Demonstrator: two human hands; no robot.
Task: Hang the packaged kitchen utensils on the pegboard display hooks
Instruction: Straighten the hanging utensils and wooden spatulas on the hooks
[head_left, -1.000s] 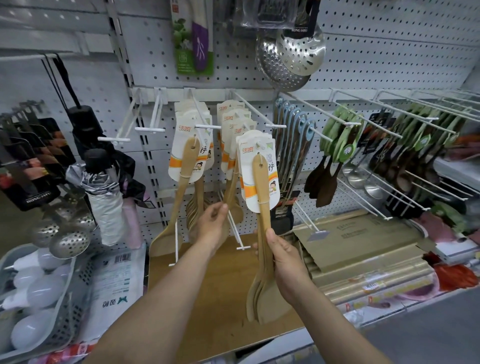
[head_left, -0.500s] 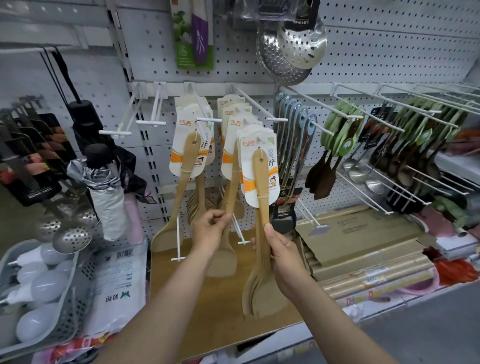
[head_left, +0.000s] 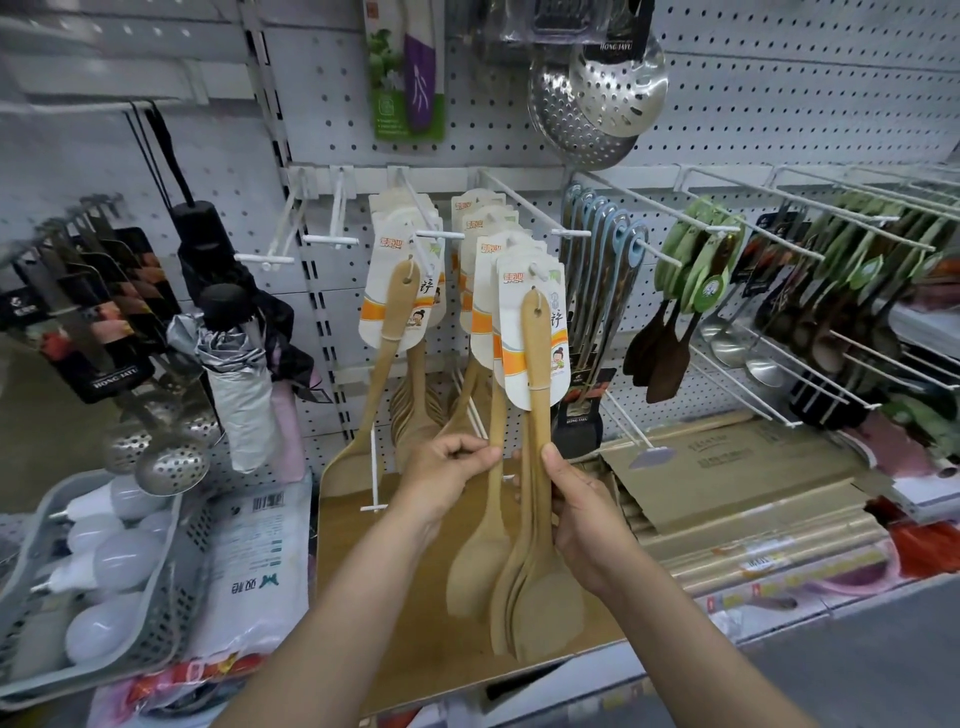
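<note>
Head view: skimmers hanging above, umbrellas left, green ladles right, crowding the hook. Left hand fingers curling, pinching one spatula handle. Right hand gripping a spatula bundle, cards near hook tip.

Two bare arms are being seen from above, coming up from the bottom edge. No sleeves are being worn on the parts that show; both forearms are uncovered all the way down. The left hand and the right hand are being shown bare too, with no gloves. No rings, watch or bands are being worn on the fingers or wrists. The nails are being kept short.
</note>
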